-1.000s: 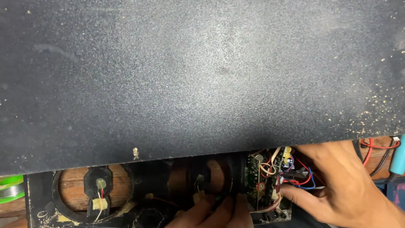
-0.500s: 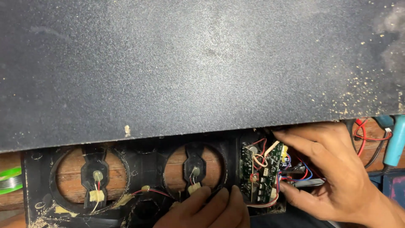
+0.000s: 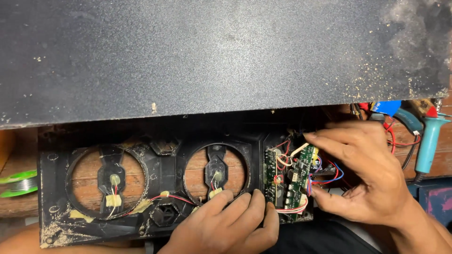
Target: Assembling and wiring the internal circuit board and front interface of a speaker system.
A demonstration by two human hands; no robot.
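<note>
Right hand (image 3: 372,181) pinching the green circuit board (image 3: 294,181), forefinger on its upper edge, thumb low on its right side among red and blue wires (image 3: 329,174). Board sitting upright in the right-hand bay of the black plastic frame (image 3: 162,183). Left hand (image 3: 230,226) curled over the frame's lower edge, fingertips (image 3: 256,197) just beside the board, gripping nothing else. Big dark speckled panel (image 3: 212,56) overhead. Solder spool (image 3: 19,183) far left, blue-handled tool (image 3: 431,141) far right.
</note>
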